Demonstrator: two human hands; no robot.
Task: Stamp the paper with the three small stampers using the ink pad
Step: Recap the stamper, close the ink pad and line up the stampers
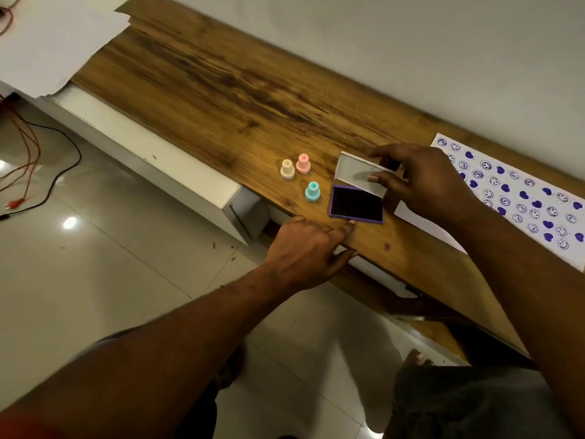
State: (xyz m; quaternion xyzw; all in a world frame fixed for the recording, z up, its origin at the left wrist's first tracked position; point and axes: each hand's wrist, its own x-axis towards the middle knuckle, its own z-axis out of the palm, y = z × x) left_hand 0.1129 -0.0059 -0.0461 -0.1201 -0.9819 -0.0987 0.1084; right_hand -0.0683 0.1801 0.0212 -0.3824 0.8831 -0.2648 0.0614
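Observation:
A purple ink pad [356,205] lies open near the table's front edge, its white lid [354,173] tilted up behind it. My right hand [421,180] grips that lid from the right, thumb on its inner face. My left hand [308,248] rests at the table edge with one fingertip touching the pad's front rim. Three small stampers stand upright to the left of the pad: cream [287,169], pink [303,164] and teal [312,191]. The white paper [535,198] lies to the right, covered with several purple smiley and heart stamps, partly hidden by my right arm.
The wooden table top [221,90] runs along a pale wall. White sheets [53,42] lie at its far left end. Red and black cables [28,160] trail over the tiled floor below. A white frame [152,160] runs under the table's front edge.

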